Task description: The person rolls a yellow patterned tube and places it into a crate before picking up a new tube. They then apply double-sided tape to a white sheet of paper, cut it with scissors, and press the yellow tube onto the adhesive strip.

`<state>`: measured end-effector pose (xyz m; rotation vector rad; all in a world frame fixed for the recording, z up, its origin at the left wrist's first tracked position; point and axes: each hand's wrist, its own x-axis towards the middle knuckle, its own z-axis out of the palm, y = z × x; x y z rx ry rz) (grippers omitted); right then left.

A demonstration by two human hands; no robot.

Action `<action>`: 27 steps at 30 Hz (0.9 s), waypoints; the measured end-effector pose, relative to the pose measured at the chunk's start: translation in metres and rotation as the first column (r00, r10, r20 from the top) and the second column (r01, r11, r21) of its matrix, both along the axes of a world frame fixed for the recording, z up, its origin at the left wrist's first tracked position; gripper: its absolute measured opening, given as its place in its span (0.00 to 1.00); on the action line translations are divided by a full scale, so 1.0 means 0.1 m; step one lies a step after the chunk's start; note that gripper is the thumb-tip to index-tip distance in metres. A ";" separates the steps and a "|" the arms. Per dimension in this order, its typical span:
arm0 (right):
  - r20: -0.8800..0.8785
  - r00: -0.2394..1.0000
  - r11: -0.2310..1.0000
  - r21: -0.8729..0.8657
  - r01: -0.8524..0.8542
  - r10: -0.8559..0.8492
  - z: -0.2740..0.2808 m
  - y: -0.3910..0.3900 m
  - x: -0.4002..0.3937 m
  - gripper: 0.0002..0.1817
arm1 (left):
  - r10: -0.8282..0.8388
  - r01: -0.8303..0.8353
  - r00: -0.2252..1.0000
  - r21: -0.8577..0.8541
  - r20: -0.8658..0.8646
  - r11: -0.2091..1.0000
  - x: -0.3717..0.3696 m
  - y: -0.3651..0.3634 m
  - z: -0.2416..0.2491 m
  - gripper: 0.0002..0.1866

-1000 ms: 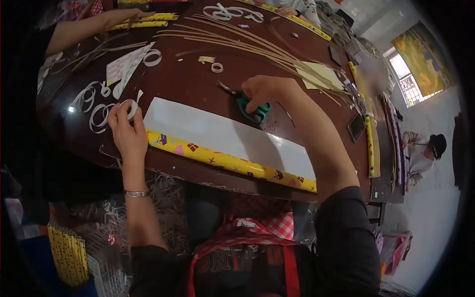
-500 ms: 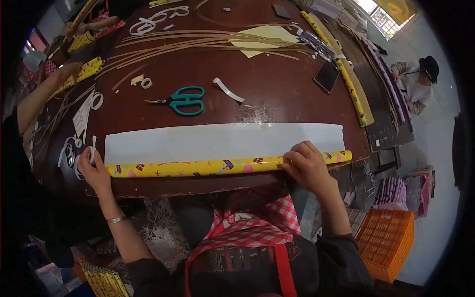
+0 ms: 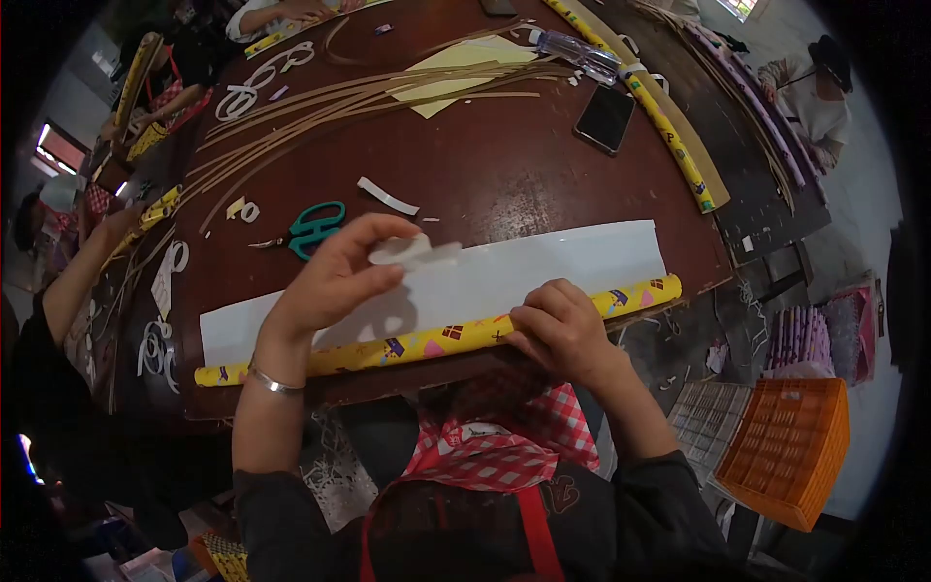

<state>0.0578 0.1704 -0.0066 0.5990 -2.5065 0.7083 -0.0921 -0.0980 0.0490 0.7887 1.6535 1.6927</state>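
Observation:
Across the table's near edge lies a roll of yellow patterned wrapping paper (image 3: 446, 339), its white underside (image 3: 572, 254) spread flat behind it. My right hand (image 3: 564, 330) is closed on the roll, right of its middle, fingers curled over the top. Above the white sheet my left hand (image 3: 339, 281) pinches a small roll of white tape (image 3: 407, 250), slightly blurred, with a short end sticking out to the right. Teal-handled scissors (image 3: 315, 230) lie just beyond that hand. A loose white strip (image 3: 388, 196) rests behind them.
Long brown strips (image 3: 369, 78) cross the table over a pale yellow sheet (image 3: 436, 102). A phone (image 3: 605, 118) and another yellow roll (image 3: 679, 145) lie at right. Coiled white strips (image 3: 155, 349) are at left, near another person's arm (image 3: 82, 276). An orange crate (image 3: 786, 446) stands lower right.
My left hand has come from the roll's left end to over the white sheet, carrying the tape. My right hand stays on the yellow roll. The view has shifted.

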 end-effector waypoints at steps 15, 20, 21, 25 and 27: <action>0.097 0.995 0.980 -0.198 0.016 0.003 0.22 0.04 -0.17 0.18 | -0.192 0.196 0.978 -0.041 0.085 0.980 0.07 0.41 -0.26 0.15; 0.139 0.990 0.983 -0.181 -0.010 0.036 0.18 0.05 -0.20 0.13 | -0.200 0.194 0.979 -0.128 -0.031 0.973 0.01 0.41 -0.23 0.15; 0.145 0.989 0.982 -0.190 0.002 0.026 0.18 0.05 -0.21 0.12 | -0.191 0.184 0.981 -0.155 -0.031 0.971 0.01 0.41 -0.22 0.16; 0.168 0.985 0.974 -0.226 0.013 0.026 0.20 0.05 -0.24 0.10 | -0.170 0.148 0.981 -0.212 -0.091 0.966 0.02 0.42 -0.23 0.18; 0.166 0.986 0.975 -0.223 0.017 0.021 0.20 0.04 -0.25 0.10 | -0.176 0.150 0.978 -0.208 -0.114 0.966 0.02 0.42 -0.23 0.18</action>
